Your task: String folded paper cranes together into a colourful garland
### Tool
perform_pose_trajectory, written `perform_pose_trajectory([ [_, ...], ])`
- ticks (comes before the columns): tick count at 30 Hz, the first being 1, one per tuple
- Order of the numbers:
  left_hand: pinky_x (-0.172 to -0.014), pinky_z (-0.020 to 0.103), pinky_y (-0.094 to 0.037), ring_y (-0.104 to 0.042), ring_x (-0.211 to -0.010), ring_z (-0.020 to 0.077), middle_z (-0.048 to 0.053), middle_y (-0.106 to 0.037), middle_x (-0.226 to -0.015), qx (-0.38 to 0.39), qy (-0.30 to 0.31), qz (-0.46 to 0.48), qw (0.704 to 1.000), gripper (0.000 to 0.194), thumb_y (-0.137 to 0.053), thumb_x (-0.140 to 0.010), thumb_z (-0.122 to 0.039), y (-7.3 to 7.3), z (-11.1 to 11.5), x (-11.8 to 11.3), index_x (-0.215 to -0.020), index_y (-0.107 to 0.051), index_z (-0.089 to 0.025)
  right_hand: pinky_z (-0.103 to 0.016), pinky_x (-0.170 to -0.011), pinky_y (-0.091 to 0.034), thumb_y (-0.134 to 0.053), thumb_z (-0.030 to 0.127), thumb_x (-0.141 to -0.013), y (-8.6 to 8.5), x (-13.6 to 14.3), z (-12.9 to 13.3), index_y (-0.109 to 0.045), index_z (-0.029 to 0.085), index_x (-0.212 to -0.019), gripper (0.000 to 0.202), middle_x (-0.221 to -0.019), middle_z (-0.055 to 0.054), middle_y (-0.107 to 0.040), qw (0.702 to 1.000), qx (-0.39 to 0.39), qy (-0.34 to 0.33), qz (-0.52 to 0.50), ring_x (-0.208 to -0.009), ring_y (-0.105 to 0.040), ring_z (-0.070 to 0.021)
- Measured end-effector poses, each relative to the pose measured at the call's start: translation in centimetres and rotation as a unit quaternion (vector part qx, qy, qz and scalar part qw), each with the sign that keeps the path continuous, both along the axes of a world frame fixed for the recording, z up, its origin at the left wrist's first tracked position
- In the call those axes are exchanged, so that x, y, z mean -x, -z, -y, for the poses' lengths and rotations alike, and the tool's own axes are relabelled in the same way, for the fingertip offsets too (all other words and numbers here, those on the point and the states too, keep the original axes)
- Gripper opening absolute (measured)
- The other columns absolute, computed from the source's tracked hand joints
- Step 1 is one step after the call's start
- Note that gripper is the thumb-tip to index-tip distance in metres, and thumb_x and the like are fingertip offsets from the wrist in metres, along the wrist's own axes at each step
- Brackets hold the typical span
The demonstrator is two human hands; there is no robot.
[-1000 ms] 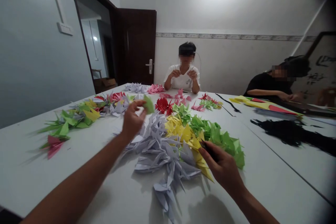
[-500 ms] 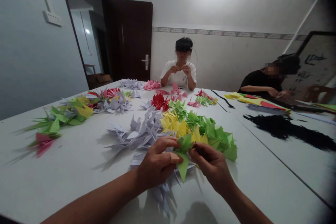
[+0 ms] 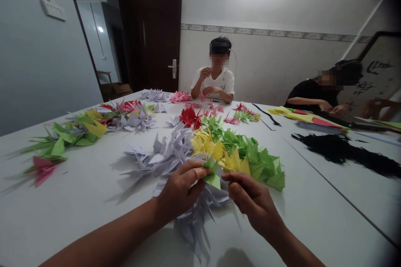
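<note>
My left hand is closed on a light green folded paper crane, which it holds above the white paper cranes. Just to the right, apart from the green paper, my right hand pinches a thin dark thread-like thing between thumb and forefinger; whether it is thread or a needle is too small to tell. Around and beyond both hands lie piled white cranes, yellow cranes and green cranes.
Colourful cranes stretch along the table's left side, red cranes lie farther back. On the right are black threads and coloured paper sheets. One person sits opposite, another person at the right.
My left hand has drawn the green crane slightly left and turned it. My right hand has come away from the paper, opening a gap. The person opposite has separated their hands.
</note>
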State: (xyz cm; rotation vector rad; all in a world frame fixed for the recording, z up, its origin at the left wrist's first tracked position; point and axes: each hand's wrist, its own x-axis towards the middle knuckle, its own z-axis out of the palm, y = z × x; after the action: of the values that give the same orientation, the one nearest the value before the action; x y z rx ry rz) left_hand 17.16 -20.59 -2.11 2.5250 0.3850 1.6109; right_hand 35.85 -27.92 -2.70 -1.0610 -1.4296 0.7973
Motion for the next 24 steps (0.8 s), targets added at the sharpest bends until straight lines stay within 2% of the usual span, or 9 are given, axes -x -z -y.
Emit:
perform_pose_trajectory([
  [3, -0.084, 0.028, -0.056, -0.066, -0.095, 0.0163, 0.009, -0.066, -0.102, -0.036, -0.021, -0.011, 0.999, 0.028, -0.054, -0.084, -0.005, -0.1, -0.3, 0.2, -0.108, -0.06, -0.016, -0.019, -0.038, -0.026, -0.053, 0.051, -0.091, -0.4, 0.3, 0.4, -0.063, 0.016, -0.09, 0.036, -0.061, 0.003, -0.043, 0.999, 0.019, -0.037, 0.029, -0.045, -0.034, -0.0072],
  [8, -0.085, 0.031, -0.056, -0.063, -0.101, 0.0181, 0.011, -0.063, -0.106, -0.062, -0.002, -0.051, 0.997, 0.033, -0.05, -0.089, -0.009, 0.1, -0.4, 0.4, -0.12, -0.053, -0.017, -0.02, -0.04, -0.027, -0.046, 0.051, -0.094, -1.1, 0.9, 0.7, -0.052, 0.017, -0.067, 0.044, -0.058, 0.003, -0.042, 0.991, 0.055, -0.083, 0.093, -0.045, -0.034, -0.0077],
  [13, -0.087, 0.033, -0.055, -0.061, -0.103, 0.0195, 0.013, -0.062, -0.109, -0.088, 0.008, -0.077, 0.993, 0.038, -0.047, -0.091, -0.011, 0.2, -0.4, 0.5, -0.129, -0.048, -0.016, -0.022, -0.045, -0.028, -0.043, 0.047, -0.095, -1.8, 0.4, 0.5, -0.05, 0.018, -0.067, 0.041, -0.057, 0.003, -0.04, 0.986, 0.051, -0.053, 0.152, -0.05, -0.034, -0.0096],
  [17, -0.086, 0.034, -0.055, -0.061, -0.102, 0.0204, 0.013, -0.062, -0.11, -0.073, 0.019, -0.089, 0.993, 0.041, -0.045, -0.091, -0.01, 0.4, -0.2, 0.2, -0.131, -0.046, -0.017, -0.023, -0.053, -0.031, -0.046, 0.041, -0.093, -2.4, 0.0, 0.5, -0.055, 0.017, -0.071, 0.034, -0.062, 0.002, -0.047, 0.978, 0.026, -0.019, 0.207, -0.057, -0.041, -0.0119],
  [24, -0.082, 0.032, -0.055, -0.063, -0.097, 0.0208, 0.013, -0.063, -0.106, -0.054, 0.052, -0.078, 0.994, 0.044, -0.045, -0.091, -0.011, 0.5, 0.5, -0.1, -0.134, -0.043, -0.019, -0.024, -0.057, -0.034, -0.046, 0.032, -0.094, -2.0, 0.2, 0.4, -0.061, 0.018, -0.078, 0.026, -0.069, 0.0, -0.059, 0.96, -0.003, -0.029, 0.279, -0.061, -0.05, -0.0134],
])
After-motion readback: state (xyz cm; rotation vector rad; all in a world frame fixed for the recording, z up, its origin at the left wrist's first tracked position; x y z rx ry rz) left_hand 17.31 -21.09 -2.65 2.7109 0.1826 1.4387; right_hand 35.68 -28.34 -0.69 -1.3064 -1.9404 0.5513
